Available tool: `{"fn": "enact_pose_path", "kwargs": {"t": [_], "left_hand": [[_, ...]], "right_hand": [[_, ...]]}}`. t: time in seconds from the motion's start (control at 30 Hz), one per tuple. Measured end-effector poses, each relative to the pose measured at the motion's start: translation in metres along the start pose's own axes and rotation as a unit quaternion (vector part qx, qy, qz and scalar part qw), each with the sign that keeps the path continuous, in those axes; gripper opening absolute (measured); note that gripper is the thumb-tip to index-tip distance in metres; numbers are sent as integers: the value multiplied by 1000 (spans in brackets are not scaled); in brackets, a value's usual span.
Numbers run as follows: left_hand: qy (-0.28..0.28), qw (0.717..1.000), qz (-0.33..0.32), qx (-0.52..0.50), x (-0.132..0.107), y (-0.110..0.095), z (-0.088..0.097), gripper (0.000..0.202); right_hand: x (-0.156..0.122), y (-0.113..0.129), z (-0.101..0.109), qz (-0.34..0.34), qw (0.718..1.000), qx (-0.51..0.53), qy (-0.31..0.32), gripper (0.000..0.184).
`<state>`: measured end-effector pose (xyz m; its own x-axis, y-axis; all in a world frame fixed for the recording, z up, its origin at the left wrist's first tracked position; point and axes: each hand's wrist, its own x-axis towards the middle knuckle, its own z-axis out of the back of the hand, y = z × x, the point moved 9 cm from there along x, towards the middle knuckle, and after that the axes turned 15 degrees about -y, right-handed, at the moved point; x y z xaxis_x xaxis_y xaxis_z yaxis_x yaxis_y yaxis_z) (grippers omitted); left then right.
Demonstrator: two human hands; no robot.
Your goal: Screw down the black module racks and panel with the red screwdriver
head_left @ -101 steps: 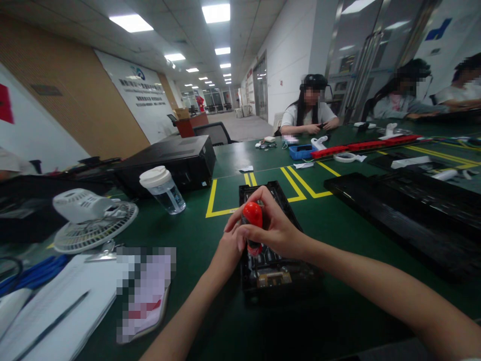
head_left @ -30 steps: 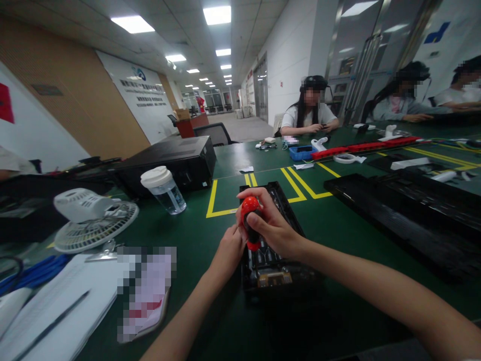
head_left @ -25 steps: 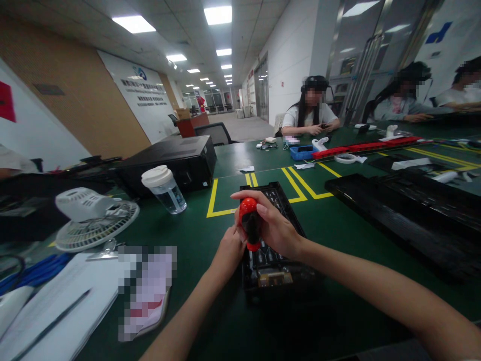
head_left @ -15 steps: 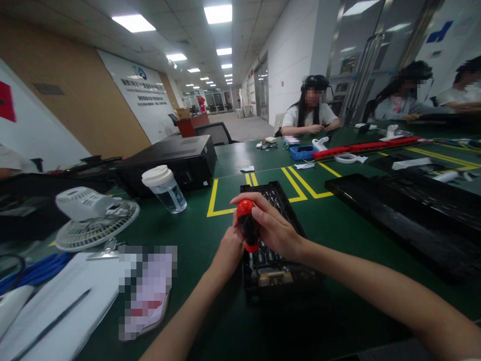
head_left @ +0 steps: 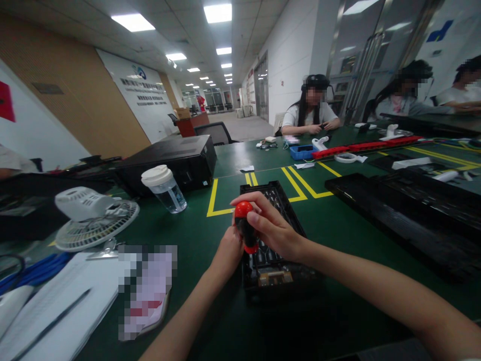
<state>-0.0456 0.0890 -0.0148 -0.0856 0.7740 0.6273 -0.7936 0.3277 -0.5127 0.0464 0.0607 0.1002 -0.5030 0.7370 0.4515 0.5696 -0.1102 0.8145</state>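
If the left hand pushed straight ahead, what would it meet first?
The left hand would probably meet the red-and-black handle in the right hand, though depth and contact there are unclear.

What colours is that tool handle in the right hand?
The tool handle is red and black; the head view shows it.

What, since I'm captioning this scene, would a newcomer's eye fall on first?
Probably the red-and-black handle in the right hand, over the black casing. Next, the white fan on the left, then the long red strip at the far right.
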Motion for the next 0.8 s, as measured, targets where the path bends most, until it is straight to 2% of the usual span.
{"fn": "enact_pose_path", "kwargs": {"t": [0.2, 0.53, 0.8], "left_hand": [[41, 999, -6, 36, 3, -5, -3, 24], [27, 999, -8, 21, 3, -10, 1, 23], [31, 999, 26, -10, 4, -4, -2, 39]], "right_hand": [[0, 2, 2, 9, 1000, -13, -20, 23], [1, 2, 3, 14, 999, -29, -28, 25], [2, 5, 3, 34, 999, -29, -31, 27]]}}
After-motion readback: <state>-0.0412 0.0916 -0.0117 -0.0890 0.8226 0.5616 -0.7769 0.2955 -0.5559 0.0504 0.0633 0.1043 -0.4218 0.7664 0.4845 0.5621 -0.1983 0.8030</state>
